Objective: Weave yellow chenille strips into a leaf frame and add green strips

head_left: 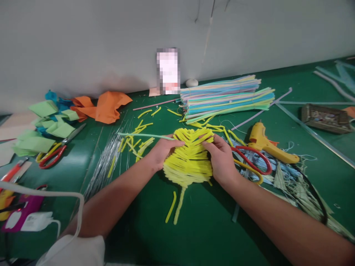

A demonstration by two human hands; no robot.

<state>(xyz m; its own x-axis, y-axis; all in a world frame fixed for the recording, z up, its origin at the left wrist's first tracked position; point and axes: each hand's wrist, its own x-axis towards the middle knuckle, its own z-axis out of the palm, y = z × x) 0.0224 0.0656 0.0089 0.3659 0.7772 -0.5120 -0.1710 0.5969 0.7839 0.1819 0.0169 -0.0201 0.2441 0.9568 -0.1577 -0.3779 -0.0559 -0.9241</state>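
Observation:
Between my two hands is a yellow leaf made of pipe cleaners (pixel 188 162), its twisted stem pointing down toward me. My left hand (pixel 162 151) grips its upper left edge, thumb on top. The upper right edge is pinched by my right hand (pixel 222 157), whose fingertips are partly hidden behind the leaf. A pale green pipe cleaner (pixel 144 135) sticks out leftward by my left hand; whether I hold it I cannot tell. Just below the leaf lies a short yellow piece (pixel 171 207). Red-and-yellow-handled scissors (pixel 262 162) rest right of my right hand.
Bundled pastel pipe cleaners (pixel 227 98) lie at the back, near an upright phone (pixel 168 70). A yellow glue gun (pixel 269 146) and tassels (pixel 291 181) are at right. Thin wires (pixel 105 159), scissors (pixel 59 149) and green paper (pixel 39 142) lie left. A white cable (pixel 55 192) crosses the lower left.

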